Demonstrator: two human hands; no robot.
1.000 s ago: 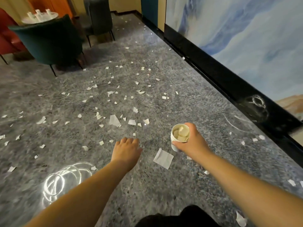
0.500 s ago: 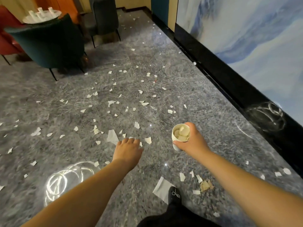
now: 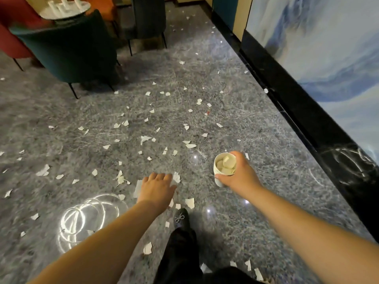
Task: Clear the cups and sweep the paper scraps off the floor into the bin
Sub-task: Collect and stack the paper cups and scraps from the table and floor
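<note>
Paper scraps [image 3: 143,138] are all over the grey marble floor [image 3: 266,160], spread from near the chairs right down to the person's feet. Right hand [image 3: 238,177] is wrapped around a white paper cup [image 3: 222,168], thumb on the near side, fingers round the far side, and the cup is stuffed with pale torn pieces. It's held out in the air over the floor, near the black baseboard [image 3: 297,119] on the right. Left hand [image 3: 156,188] is reaching out palm down, fingers relaxed and a bit spread, holding nothing, with a couple of scraps poking out just past the fingertips. One black shoe [image 3: 181,219] with a little bow is stepped forward just below that hand. Further back there's a dark green chair [image 3: 71,48] and a small round table [image 3: 65,11] with white things on it, too blurry to say what.
</note>
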